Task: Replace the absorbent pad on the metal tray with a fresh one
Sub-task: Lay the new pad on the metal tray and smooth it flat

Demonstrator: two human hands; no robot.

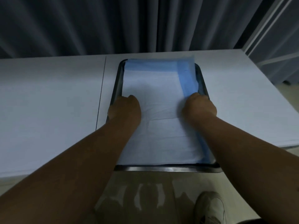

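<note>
A dark, rectangular metal tray with rounded corners [168, 169] sits on a white table [48, 97], its near rim hanging a little past the table's front edge. Inside it lies a white absorbent pad with a blue border [155, 88], which covers nearly the whole floor of the tray. The pad's white centre is creased, with soft folds running across its middle. Its blue border shows as a band along the far end and as a strip down the right side; at the far right corner the border stands up and leans over the tray's rim.

The person's left hand [125, 109] rests on the pad's left side near the tray's left wall, its fingers curled down against the white surface; whether it pinches the sheet cannot be told. The right hand [199, 107] is set on the pad's right edge where the blue strip runs, fingers bent under, seemingly gripping that edge.

Grey curtains [113, 25] hang behind the table, and a pale shoe [210, 207] shows on the floor below.
</note>
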